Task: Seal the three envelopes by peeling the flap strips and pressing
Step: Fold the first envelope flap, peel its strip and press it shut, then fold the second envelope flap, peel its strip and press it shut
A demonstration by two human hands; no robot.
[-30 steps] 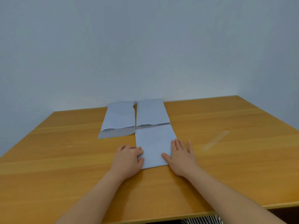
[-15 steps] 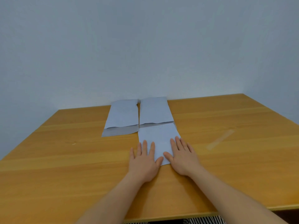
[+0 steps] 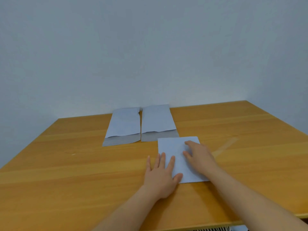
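Envelopes of pale blue-grey paper, three in all, lie on a large orange-brown wooden bench (image 3: pixel 83 172) set against a plain pale wall (image 3: pixel 150 47). Two long envelopes rest side by side near the far edge: the left envelope (image 3: pixel 124 125) and the right envelope (image 3: pixel 157 121), each with its darker grey flap lying open toward the viewer. The third, near envelope (image 3: pixel 176 147) lies just in front of the right one, appearing shorter with no open flap showing; its far edge is close to that grey flap. Both bare forearms reach in from the lower edge. The left hand (image 3: pixel 160 177) lies palm down with fingers spread, covering the envelope's near left corner and partly the wood. The right hand (image 3: pixel 200 155) rests flat on the envelope's right half, fingers loosely extended. A thin translucent peeled strip (image 3: pixel 225 147) lies on the wood just right of the hands.
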